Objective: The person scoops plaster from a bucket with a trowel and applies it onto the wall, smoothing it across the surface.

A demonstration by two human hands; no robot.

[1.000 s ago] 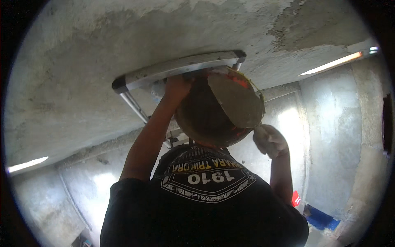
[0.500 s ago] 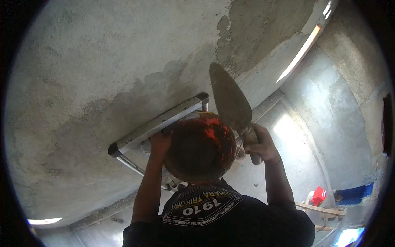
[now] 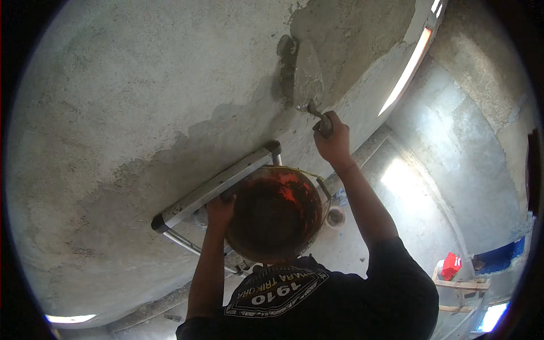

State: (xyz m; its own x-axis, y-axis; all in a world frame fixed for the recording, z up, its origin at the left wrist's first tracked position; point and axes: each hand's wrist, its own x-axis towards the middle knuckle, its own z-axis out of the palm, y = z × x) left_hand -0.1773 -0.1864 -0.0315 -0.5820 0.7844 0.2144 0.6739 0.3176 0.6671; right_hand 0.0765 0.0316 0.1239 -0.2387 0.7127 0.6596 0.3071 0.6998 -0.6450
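Before the person (image 3: 340,300) is the bucket (image 3: 275,221), with the left hand (image 3: 220,209) at its left rim and the ladder (image 3: 218,184) along its far-left side. Ahead, right of the ladder, the trowel (image 3: 309,76) lies against the wall (image 3: 141,85).

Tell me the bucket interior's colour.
The bucket interior is dark with red-orange patches, best in the head view.

ok so my right arm (image 3: 367,201) is stretched way out, right hand (image 3: 333,141) curled tight, left hand (image 3: 220,211) lower and closer in.
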